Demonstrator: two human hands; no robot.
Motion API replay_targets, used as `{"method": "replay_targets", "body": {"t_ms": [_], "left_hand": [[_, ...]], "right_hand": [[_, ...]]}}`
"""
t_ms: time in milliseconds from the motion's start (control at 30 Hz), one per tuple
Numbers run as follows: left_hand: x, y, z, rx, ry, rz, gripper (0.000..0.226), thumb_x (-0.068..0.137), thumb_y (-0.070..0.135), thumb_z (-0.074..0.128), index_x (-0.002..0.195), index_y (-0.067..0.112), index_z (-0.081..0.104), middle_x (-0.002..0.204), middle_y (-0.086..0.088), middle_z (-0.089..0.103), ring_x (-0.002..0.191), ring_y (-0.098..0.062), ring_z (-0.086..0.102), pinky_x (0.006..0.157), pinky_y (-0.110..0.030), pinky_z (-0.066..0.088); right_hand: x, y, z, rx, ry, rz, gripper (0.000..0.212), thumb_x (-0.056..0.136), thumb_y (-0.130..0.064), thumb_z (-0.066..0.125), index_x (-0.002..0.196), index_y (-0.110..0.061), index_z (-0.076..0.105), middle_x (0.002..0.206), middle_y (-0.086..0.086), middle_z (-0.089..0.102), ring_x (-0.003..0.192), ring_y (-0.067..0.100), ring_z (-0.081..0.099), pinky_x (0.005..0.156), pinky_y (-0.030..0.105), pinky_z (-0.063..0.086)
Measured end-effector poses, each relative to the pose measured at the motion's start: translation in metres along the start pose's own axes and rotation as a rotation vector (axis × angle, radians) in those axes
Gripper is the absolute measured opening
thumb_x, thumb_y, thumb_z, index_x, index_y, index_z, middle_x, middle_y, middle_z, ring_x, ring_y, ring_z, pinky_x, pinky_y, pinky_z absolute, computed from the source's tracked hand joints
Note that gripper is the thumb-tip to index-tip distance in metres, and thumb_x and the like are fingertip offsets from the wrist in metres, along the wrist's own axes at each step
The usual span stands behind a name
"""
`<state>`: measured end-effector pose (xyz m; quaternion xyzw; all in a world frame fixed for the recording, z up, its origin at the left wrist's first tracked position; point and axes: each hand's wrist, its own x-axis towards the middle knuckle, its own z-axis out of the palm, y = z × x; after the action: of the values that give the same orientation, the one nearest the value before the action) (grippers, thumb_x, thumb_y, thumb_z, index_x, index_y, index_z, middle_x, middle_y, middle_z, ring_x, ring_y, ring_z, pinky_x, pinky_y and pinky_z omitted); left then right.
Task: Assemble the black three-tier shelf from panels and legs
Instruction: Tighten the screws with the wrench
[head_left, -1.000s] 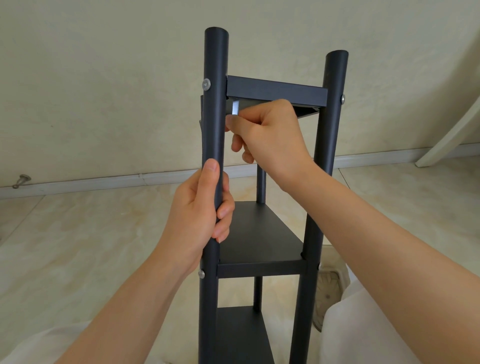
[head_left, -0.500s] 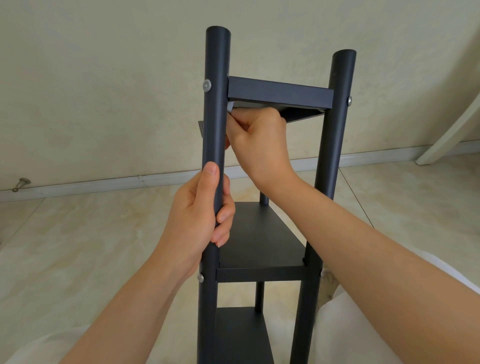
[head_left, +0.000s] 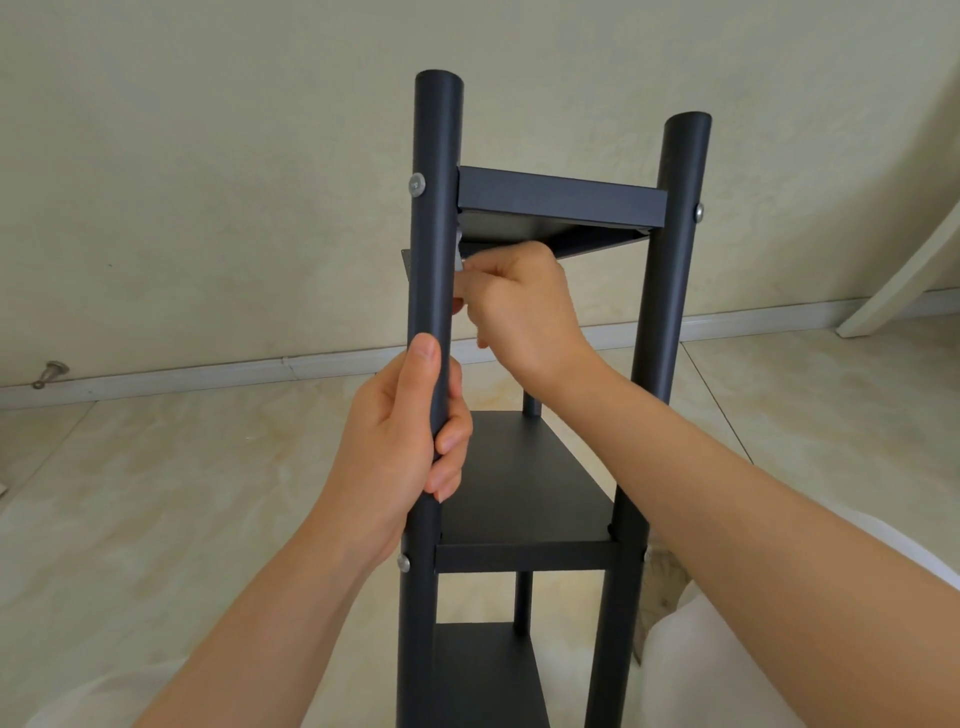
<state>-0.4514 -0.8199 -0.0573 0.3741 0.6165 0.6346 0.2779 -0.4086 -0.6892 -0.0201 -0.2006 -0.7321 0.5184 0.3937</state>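
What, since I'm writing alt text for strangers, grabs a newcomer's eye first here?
The tall black shelf fills the centre, three panels fixed between upright legs. The left hand grips the near left leg midway, while the right hand pinches a small silvery piece just under the top panel, beside that leg.
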Motion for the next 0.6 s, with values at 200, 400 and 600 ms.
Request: {"method": "replay_targets", "body": {"t_ms": [200,400,600], "left_hand": [[-0.001,0.001,0.001,-0.011,0.0,-0.003,0.056,0.087,0.075,0.04,0.072,0.023,0.054,0.05,0.001,0.04,0.035,-0.013,0.033,0.038,-0.023,0.035],[-0.001,0.002,0.003,-0.006,-0.002,-0.008,0.058,0.086,0.077,0.04,0.07,0.023,0.054,0.05,0.0,0.041,0.035,-0.013,0.033,0.038,-0.023,0.035],[-0.001,0.002,0.004,-0.003,-0.008,-0.007,0.059,0.083,0.076,0.041,0.071,0.02,0.053,0.05,0.0,0.04,0.034,-0.014,0.033,0.038,-0.023,0.035]], "right_hand": [[-0.003,-0.007,-0.014,-0.026,0.014,0.035,0.029,0.084,-0.006,0.061,0.069,0.017,0.056,0.054,0.021,0.036,0.055,0.022,0.034,0.057,0.029,0.034],[-0.007,-0.015,-0.021,-0.057,0.029,-0.027,0.03,0.086,-0.006,0.06,0.07,0.018,0.056,0.061,0.032,0.04,0.054,0.024,0.036,0.054,0.028,0.033],[-0.005,-0.017,-0.023,-0.051,0.055,-0.02,0.03,0.089,-0.008,0.06,0.065,0.01,0.063,0.053,0.016,0.041,0.051,0.021,0.039,0.055,0.027,0.036]]}}
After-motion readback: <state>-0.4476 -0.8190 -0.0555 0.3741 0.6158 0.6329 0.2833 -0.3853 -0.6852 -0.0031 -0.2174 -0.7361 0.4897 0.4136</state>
